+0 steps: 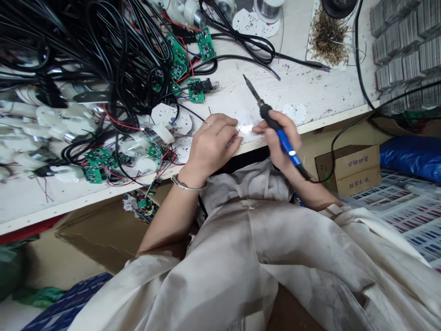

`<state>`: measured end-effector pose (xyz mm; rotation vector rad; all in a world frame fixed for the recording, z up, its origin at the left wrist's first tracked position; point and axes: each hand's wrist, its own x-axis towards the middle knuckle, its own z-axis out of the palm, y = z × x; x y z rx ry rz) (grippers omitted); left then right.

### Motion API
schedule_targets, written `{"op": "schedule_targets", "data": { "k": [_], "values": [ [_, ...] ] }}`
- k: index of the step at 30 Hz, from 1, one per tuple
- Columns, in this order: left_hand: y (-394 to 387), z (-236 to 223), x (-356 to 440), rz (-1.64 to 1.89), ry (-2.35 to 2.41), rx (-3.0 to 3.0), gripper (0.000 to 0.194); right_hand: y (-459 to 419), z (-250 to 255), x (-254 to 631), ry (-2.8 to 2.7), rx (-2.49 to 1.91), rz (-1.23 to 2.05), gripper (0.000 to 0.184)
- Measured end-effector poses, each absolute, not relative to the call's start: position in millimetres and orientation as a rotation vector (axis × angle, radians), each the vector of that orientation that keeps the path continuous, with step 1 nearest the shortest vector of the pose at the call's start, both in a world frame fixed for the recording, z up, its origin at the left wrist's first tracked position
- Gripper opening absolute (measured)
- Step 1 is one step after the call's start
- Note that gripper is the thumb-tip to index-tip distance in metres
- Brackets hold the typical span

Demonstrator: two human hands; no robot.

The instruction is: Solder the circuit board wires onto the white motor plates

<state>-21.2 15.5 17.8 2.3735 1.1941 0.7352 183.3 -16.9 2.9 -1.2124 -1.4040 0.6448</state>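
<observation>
My left hand [212,142] rests at the front edge of the white workbench [310,92], fingers curled and pinched on a small white piece with thin red wire [237,132] that I cannot make out fully. My right hand [280,138] is wrapped round the blue and black handle of a soldering iron [272,122]. Its tip points up and to the left, away from the bench edge. The two hands nearly touch over a small white round board [246,128].
A thick tangle of black cables [103,55] covers the bench's left. Green circuit boards [206,43] and white round boards [172,119] lie among them. A solder spool [268,8] and brown debris [327,41] sit at the back. A cardboard box [347,168] stands below right.
</observation>
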Motion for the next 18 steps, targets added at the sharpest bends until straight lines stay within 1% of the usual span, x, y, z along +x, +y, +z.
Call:
{"op": "schedule_targets", "data": {
  "k": [2, 4, 7, 9, 11, 15, 18],
  "values": [
    [12.5, 25.5, -24.3, 0.813, 1.361, 2.366, 0.017, -14.9, -1.9, 181.4, -1.622, -1.182, 0.523, 0.038],
    [10.7, 32.6, -24.6, 0.838, 1.603, 2.326, 0.018, -13.3, -7.1, 183.0, -1.766, -1.136, 0.387, 0.037],
    [11.5, 37.5, -16.4, 0.697, 1.845, 2.254, 0.022, -11.7, -12.2, 189.1, -1.806, -1.120, 0.311, 0.039],
    [14.0, 36.4, -7.5, 0.664, 1.843, 2.216, 0.023, -9.5, -13.0, 193.9, -1.791, -1.156, 0.312, 0.042],
    [17.5, 33.0, 0.5, 0.734, 1.775, 2.219, 0.021, -6.0, -12.5, 197.9, -1.794, -1.220, 0.303, 0.043],
    [24.1, 25.0, 8.1, 0.862, 1.733, 2.307, 0.011, -1.4, -13.1, 200.0, -1.856, -1.275, 0.207, 0.038],
    [25.7, 20.6, 7.5, 0.855, 1.831, 2.314, 0.009, -4.7, -16.2, 196.4, -1.899, -1.285, 0.183, 0.037]
  ]
}}
